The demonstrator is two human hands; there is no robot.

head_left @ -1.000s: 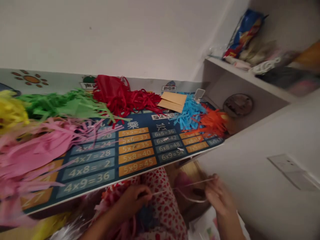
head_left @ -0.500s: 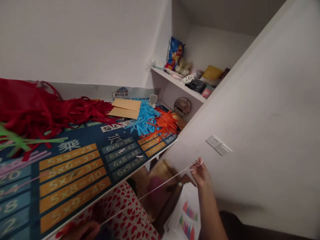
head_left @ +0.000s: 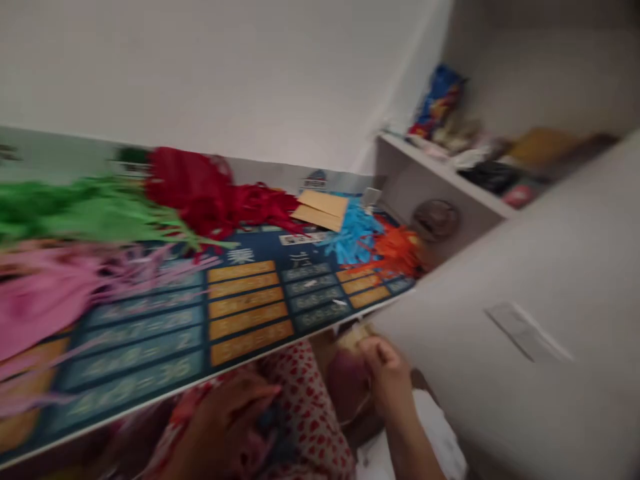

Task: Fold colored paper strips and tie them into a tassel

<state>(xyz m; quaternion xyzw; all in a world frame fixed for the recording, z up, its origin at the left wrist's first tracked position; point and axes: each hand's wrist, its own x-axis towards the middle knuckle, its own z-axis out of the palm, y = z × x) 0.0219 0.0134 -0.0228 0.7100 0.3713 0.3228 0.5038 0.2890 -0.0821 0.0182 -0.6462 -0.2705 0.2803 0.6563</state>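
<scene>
head view: we look from the wearer's head, forward and down.
table (head_left: pixel 247 303): we see it at close range, running obliquely across the frame.
wall (head_left: pixel 225 73): we face it beyond the table.
shelf (head_left: pixel 447 175): we find it farther off, upper right.
patterned lap (head_left: pixel 305 400): we look down on it, near, at the lower edge.

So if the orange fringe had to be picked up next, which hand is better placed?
Probably the right hand: it is nearer the orange fringe, while the left hand is farther off, over the heart-print trousers. Blur hides whether either grip is full.
</scene>
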